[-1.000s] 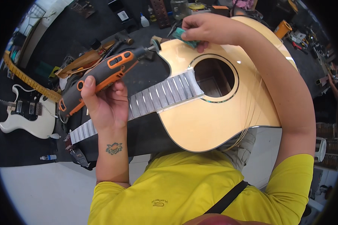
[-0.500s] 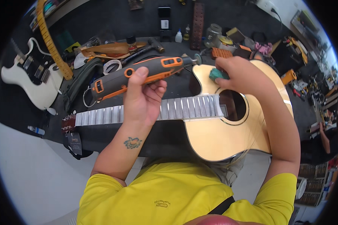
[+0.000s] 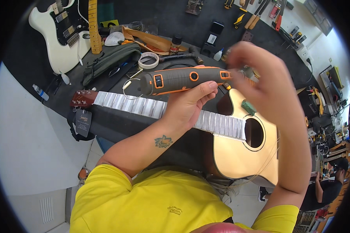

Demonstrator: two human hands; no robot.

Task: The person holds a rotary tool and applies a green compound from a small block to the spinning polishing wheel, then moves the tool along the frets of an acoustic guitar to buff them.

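Black desk (image 3: 122, 123) space carries two guitars: one white electric guitar (image 3: 60, 48) toward its left end, and one acoustic guitar (image 3: 231, 157), its single neck (image 3: 144, 107) running along the near edge. Your left hand (image 3: 188, 103) wraps around one grey-and-orange rotary tool (image 3: 175, 80) above that neck. Your right hand (image 3: 258, 73) is a blur near the tool's front end; whether it grips anything, I cannot tell. One green block (image 3: 248, 107) lies on the acoustic guitar, just beside the one soundhole (image 3: 254, 133). Beyond sits one tape roll (image 3: 148, 66).
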